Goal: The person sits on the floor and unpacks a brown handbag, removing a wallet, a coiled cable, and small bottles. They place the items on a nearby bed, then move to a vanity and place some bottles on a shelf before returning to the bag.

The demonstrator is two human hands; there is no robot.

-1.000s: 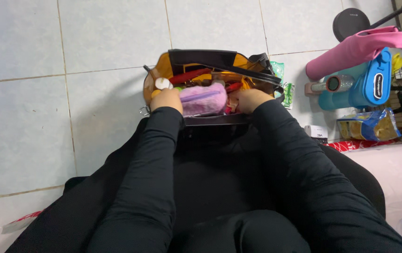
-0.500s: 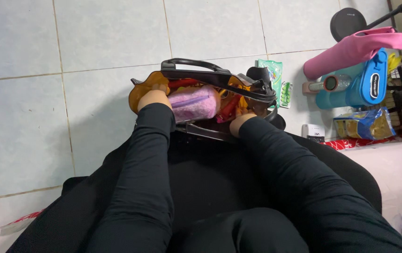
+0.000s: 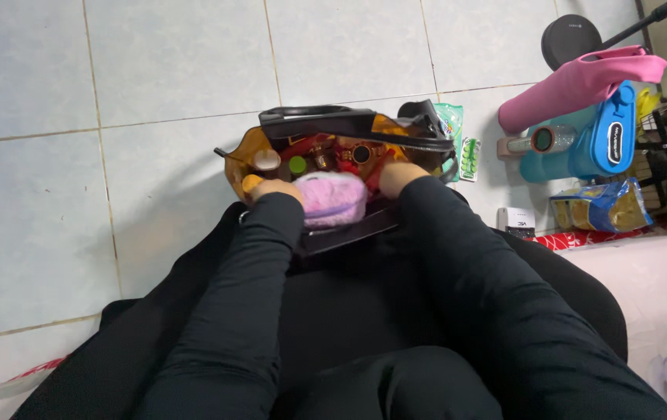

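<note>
Head view, person seated above tiled floor point(image 3: 30, 194). Left hand point(image 3: 271, 189) rests at the left near edge of an open orange-lined handbag point(image 3: 238, 155); fingers hidden, so grip cannot be told. Fluffy pink pouch point(image 3: 333, 196) sits centre, between both hands, atop small bottles point(image 3: 296, 164). Right hand point(image 3: 397, 176) presses the right near rim; closure also unclear. Judged step: sorting contents. Next move calls for a clean grip on the pouch.

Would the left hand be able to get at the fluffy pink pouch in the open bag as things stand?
Probably yes: the left hand already rests beside the pink pouch, which lies on top in the open bag, uncovered.
</note>
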